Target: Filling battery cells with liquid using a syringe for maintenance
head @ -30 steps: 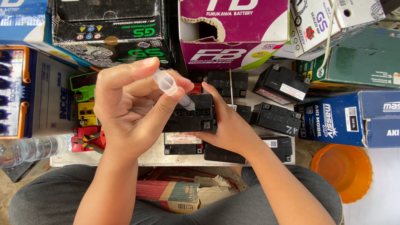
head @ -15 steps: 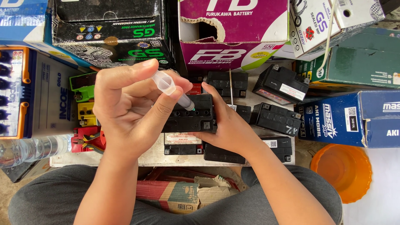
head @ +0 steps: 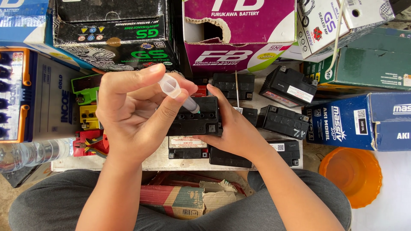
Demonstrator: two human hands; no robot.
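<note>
Hands at work over a small black battery (head: pixel 195 117), seen from a head-worn camera: the left hand (head: pixel 132 115) is closed around a clear plastic syringe (head: pixel 177 94), fingers curled about the barrel and one fingertip set on the plunger end, while the needle end slants down to the row of filler holes along the battery's top edge. The right hand (head: pixel 233 128) is cupped against the battery's right side, thumb and fingers wrapped on the case, holding it tilted up above a pale board (head: pixel 158 161) that lies across the person's lap. The step in hand looks to be dosing liquid into one cell, with the tip at or just inside a hole; whether it is truly seated cannot be told. The next move appears to call for a steady press of the plunger and a firm grip on the case, then a small sideways shift of the tip to the neighbouring hole. More black batteries (head: pixel 282 122) lie just beyond, coloured battery tops (head: pixel 87 113) to the left, a clear water bottle (head: pixel 36 153) at the near left, cartons (head: pixel 239 34) stacked behind and an orange bowl (head: pixel 351 173) well apart at the right.
</note>
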